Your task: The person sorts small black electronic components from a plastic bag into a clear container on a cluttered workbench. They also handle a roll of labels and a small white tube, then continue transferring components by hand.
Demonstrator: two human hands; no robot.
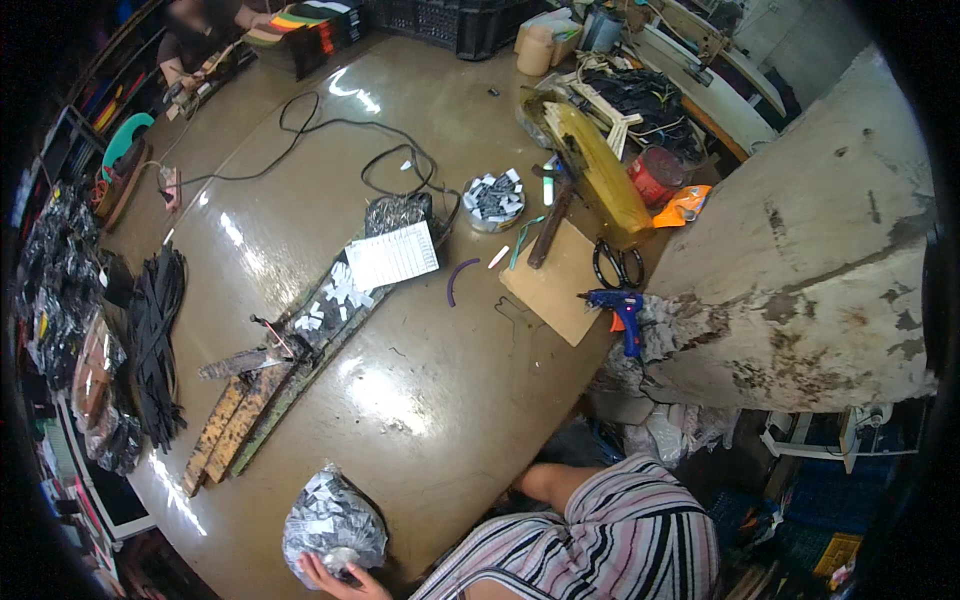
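Observation:
At the near edge of the table stands a clear bulging bag (335, 520) packed with small grey and white pieces. The fingers of my left hand (340, 580) curl against its near side, close to a round shiny spot. The rest of that hand runs out of the lower edge of the picture. My right hand does not show. Farther up the table, a round clear tub (494, 200) holds similar grey and white pieces. White slips (340, 290) lie scattered on a long dark board, beside a printed white sheet (393, 256).
Worn wooden strips (235, 420) carry a metal lever. Black straps (157, 345) lie at left. At right are brown cardboard (565, 290), black-handled scissors (617, 266), a blue glue gun (625, 312) and a pale pillar (800, 270). A black cable (345, 123) crosses the table; another person (205, 40) sits far left.

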